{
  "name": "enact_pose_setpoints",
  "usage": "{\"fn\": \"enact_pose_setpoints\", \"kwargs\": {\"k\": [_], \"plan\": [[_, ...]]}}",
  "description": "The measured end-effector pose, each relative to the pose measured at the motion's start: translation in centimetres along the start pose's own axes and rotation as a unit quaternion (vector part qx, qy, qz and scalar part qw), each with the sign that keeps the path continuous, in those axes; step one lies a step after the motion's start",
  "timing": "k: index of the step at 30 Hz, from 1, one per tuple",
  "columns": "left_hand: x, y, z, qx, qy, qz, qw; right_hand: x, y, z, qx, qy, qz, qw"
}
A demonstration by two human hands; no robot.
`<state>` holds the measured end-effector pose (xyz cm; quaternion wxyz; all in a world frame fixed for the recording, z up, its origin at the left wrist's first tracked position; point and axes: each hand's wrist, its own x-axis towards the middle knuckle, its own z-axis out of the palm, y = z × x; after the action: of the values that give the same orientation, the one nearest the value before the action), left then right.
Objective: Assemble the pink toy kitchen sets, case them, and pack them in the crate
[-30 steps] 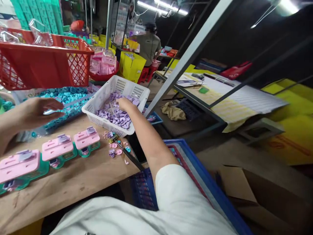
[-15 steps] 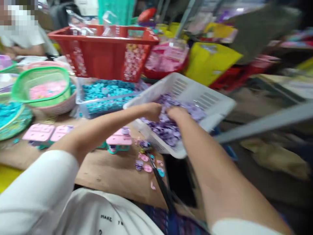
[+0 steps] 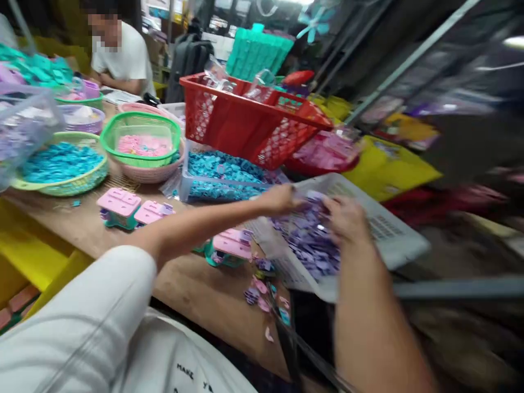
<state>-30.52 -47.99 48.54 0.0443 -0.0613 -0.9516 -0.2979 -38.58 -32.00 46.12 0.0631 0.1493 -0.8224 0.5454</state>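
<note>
Over the white plastic basket (image 3: 403, 254), my left hand (image 3: 282, 200) and my right hand (image 3: 346, 218) face each other, both raised above the contents. Light purple plastic pieces (image 3: 314, 201) show between my fingers, gripped from both sides; blur hides how many there are. Beneath them, a heap of small purple plastic parts (image 3: 313, 251) fills the near part of the basket. Left of it, pink-topped plastic assemblies with teal bases (image 3: 231, 245) stand in a row on the table, partly hidden by my left forearm.
A red basket (image 3: 229, 117) sits behind a clear bin of blue parts (image 3: 229, 169). Green (image 3: 107, 136) and yellow-green baskets (image 3: 57, 188) stand left. Loose pink and purple pieces (image 3: 260, 286) lie near a dark rod-like thing. A person in white (image 3: 126, 60) sits at the back left.
Both hands have come up out of the purple heap, now with pieces between them. The camera view has swung left and tilted, so everything sits further right.
</note>
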Motion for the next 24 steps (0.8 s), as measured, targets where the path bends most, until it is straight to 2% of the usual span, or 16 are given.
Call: {"fn": "enact_pose_setpoints", "kwargs": {"k": [1,2,3,5,8,11,14,19,21,24], "plan": [[-0.4,-0.3,-0.9,-0.036,0.003,-0.008,0.999,-0.7,-1.0,0.8,0.012,-0.012,0.005,1.000],[-0.9,-0.9,-1.8,-0.159,0.013,-0.041,0.986,-1.3,-2.0,1.8,0.034,-0.033,0.005,0.999],[-1.5,-1.5,-2.7,-0.278,0.006,-0.066,0.958,-1.8,-2.8,2.8,0.053,-0.054,0.001,0.997],[-3.2,-3.4,-4.6,-0.428,0.003,-0.092,0.899,-2.7,-4.4,5.1,0.083,-0.088,-0.008,0.993],[-6.8,-6.7,-7.3,-0.544,-0.002,-0.101,0.833,-4.4,-6.8,8.7,0.166,-0.209,-0.021,0.964],[-11.1,-9.9,-9.8,-0.587,0.014,-0.113,0.802,-6.3,-9.2,12.2,0.183,-0.294,-0.063,0.936],[-15.7,-13.1,-12.1,-0.567,0.045,-0.108,0.815,-7.7,-11.3,15.8,0.157,-0.348,-0.103,0.918],[-23.1,-18.5,-14.7,-0.391,0.103,-0.055,0.913,-9.6,-13.7,22.5,0.147,-0.474,-0.076,0.865],[-25.2,-20.6,-15.1,-0.315,0.111,-0.035,0.942,-10.2,-14.2,25.5,0.137,-0.487,-0.076,0.859],[-27.3,-23.4,-14.9,-0.252,0.112,-0.049,0.960,-11.1,-14.6,29.8,0.093,-0.466,-0.097,0.874]]}}
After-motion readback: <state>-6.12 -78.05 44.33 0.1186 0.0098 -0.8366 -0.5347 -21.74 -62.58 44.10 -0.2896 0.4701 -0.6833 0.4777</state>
